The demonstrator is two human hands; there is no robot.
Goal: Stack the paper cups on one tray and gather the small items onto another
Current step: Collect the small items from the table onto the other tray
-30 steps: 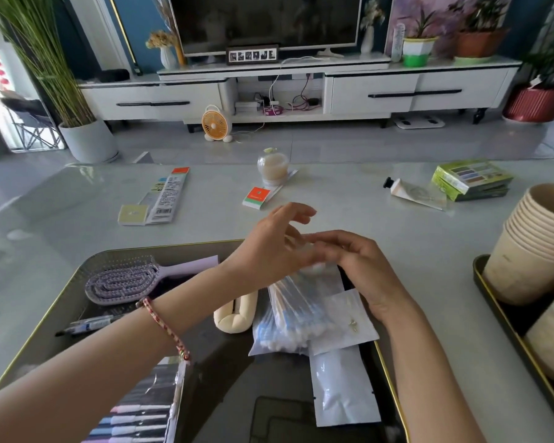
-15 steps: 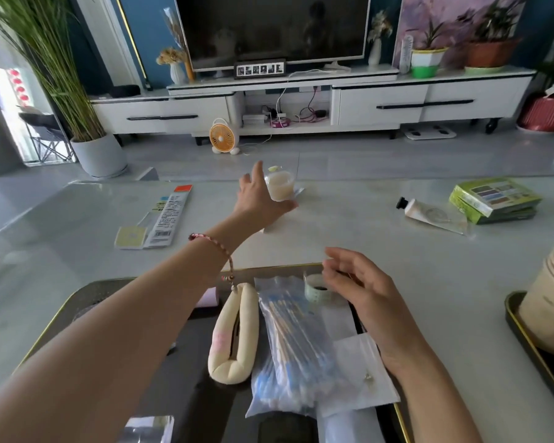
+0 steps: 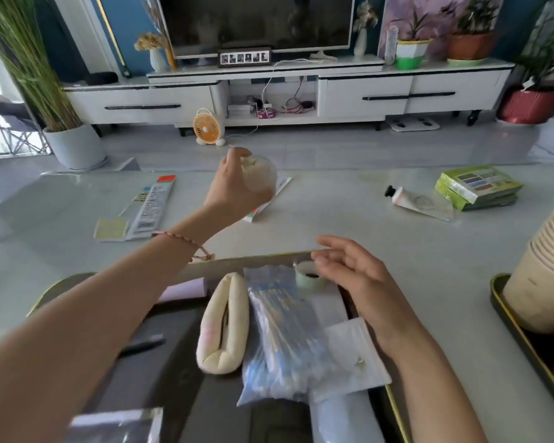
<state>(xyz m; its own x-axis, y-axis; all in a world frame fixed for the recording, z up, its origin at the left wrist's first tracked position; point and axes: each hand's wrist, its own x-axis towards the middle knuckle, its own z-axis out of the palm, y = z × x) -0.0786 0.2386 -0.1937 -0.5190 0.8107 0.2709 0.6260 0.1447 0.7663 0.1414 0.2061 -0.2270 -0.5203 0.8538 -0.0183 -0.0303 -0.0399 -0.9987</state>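
Fingers [image 3: 237, 155] of left hand [image 3: 231, 190], head view: curled round small jar [image 3: 263, 177], blurred, apparently raised off flat pack [image 3: 271, 204] at 12 o'clock of near tray [image 3: 253, 259]. Half a second back only reaching, jar standing on desk [image 3: 365, 225]; now gripped and lifting. Right hand [image 3: 359, 279]: loosely spread, pinching nothing, just beside tape roll [image 3: 311, 278] lying at far edge of near tray. A second back both hands busy at that spot, so roll judged released and placed. Already on near tray: swab bag [image 3: 288, 330], cream pouch [image 3: 224, 324], white sachet [image 3: 352, 356]. Cup stack [image 3: 544, 282] nested on second tray [image 3: 509, 318] at 3 o'clock, looks mostly done. Meaning: jar likely next in. Left to fetch: tube [image 3: 419, 203] and green boxes [image 3: 478, 187] at 1–2 o'clock, strip packs [image 3: 147, 206] at 11.
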